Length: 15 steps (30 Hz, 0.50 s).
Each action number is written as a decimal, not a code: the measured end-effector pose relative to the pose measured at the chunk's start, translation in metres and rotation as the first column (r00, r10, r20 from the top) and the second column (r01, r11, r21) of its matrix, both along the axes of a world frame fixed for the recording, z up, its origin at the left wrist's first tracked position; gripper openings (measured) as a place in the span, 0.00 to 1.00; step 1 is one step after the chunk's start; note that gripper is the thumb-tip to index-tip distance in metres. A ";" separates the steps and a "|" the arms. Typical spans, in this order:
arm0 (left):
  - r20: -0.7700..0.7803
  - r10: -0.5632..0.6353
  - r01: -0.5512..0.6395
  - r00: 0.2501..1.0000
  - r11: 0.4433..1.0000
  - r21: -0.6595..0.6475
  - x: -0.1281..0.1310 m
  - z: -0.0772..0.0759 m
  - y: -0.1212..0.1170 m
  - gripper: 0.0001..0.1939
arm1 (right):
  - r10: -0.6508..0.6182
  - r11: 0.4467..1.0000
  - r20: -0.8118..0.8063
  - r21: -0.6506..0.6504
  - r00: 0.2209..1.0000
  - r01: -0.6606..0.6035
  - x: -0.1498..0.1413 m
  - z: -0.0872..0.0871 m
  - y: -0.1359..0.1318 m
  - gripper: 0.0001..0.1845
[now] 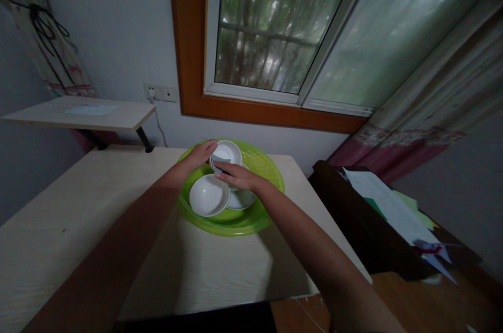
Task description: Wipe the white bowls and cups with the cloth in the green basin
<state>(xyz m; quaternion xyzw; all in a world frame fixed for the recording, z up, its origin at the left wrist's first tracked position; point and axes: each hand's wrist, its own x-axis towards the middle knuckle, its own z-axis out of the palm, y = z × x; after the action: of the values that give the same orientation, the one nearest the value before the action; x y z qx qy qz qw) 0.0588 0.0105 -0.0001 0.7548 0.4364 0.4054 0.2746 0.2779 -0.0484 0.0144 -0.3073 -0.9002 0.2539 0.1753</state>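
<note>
A light green basin (271, 173) sits on the pale wooden table (220, 265) with white dishes in it. My left hand (203, 153) grips the left rim of a white bowl (230, 150) at the basin's far side. Across the near rim of that same bowl lies my right hand (238, 175), fingers over the inside and thumb below. A greyish patch shows in the bowl by my fingertips; I cannot tell whether it is a pattern or a thing. Nearer to me stands a second white bowl (209, 196). Beside it, a white dish (240, 200) is partly hidden under my right hand.
At the left a small raised shelf (78, 113) on black legs holds a sheet of paper (91, 109). Behind the table are a wall socket (160, 93) and a window (271, 34). Papers (393, 207) lie on dark furniture (353, 217) to the right.
</note>
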 end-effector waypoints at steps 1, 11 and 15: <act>0.001 -0.002 0.002 1.000 1.000 0.002 0.000 0.000 0.001 0.29 | -0.006 1.000 0.006 0.026 1.000 0.006 0.000 0.002 0.000 0.40; 0.005 -0.014 0.014 1.000 1.000 -0.004 0.000 0.001 -0.001 0.31 | -0.210 0.975 -0.008 0.076 0.978 0.210 0.003 0.007 0.004 0.46; 0.007 -0.011 0.011 1.000 1.000 0.002 -0.001 -0.001 0.000 0.31 | -0.123 0.985 -0.115 -0.137 0.986 0.107 0.004 0.001 0.006 0.45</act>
<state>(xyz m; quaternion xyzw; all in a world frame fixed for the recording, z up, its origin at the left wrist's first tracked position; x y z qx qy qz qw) 0.0574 0.0108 -0.0014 0.7560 0.4309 0.4071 0.2775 0.2820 -0.0422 0.0150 -0.3535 -0.8498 0.3202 0.2244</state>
